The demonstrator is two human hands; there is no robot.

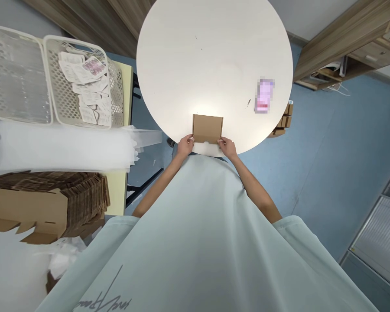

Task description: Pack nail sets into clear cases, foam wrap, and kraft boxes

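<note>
A small brown cardboard box lies at the near edge of the round white table. A small rounded notch shows at its near edge. My left hand is closed on the box's near left corner, fingers and thumb pinched together. At the near right corner, my right hand pinches the box in the same way. What lies inside the box, if anything, cannot be seen.
A blurred pink-purple item lies on the table's right side. At left stand a white basket of printed cards, white sheeting and stacked flat cardboard boxes. Brown boxes sit beyond the table's right edge.
</note>
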